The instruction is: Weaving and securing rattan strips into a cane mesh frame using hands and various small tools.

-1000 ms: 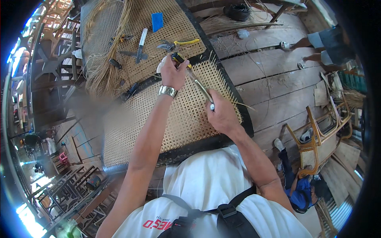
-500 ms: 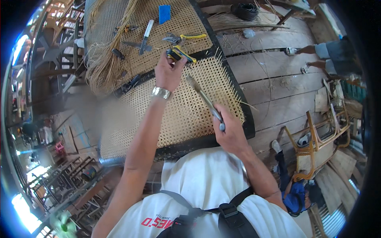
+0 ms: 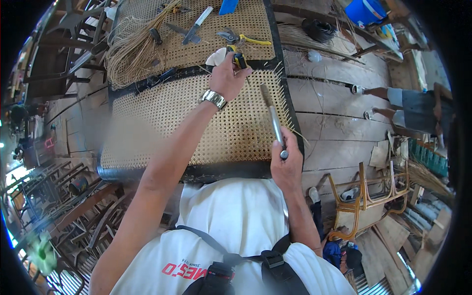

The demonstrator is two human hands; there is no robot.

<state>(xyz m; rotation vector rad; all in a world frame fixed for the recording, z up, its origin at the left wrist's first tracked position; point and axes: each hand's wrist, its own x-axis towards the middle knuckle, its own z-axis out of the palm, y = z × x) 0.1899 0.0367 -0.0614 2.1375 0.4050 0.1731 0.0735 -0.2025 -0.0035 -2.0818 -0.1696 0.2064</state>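
My left hand [image 3: 228,78], wearing a silver watch, is closed on a yellow-and-black hand tool [image 3: 239,60] above the woven cane panel [image 3: 211,130]; my fingers hide much of it. Beside those fingers is a small white object [image 3: 216,57] whose kind I cannot make out. In my right hand [image 3: 287,164] is a chisel-like tool [image 3: 274,120] with a silvery handle and a brown flat end, slanting away over the panel's right side. Beyond my left hand lie yellow-handled pruning shears [image 3: 243,38] and a white-handled knife [image 3: 197,24].
Loose cane strands [image 3: 130,61] lie on the panel's far left, near a blue piece [image 3: 228,6]. Cut cane ends stick out along the right edge by the black frame [image 3: 290,98]. A wooden chair frame [image 3: 364,196] and another person [image 3: 413,101] are on the right.
The view has shifted. My left hand has turned the yellow-and-black tool, and the white object now shows beside it. The chisel-like tool in my right hand stands more upright in the picture.
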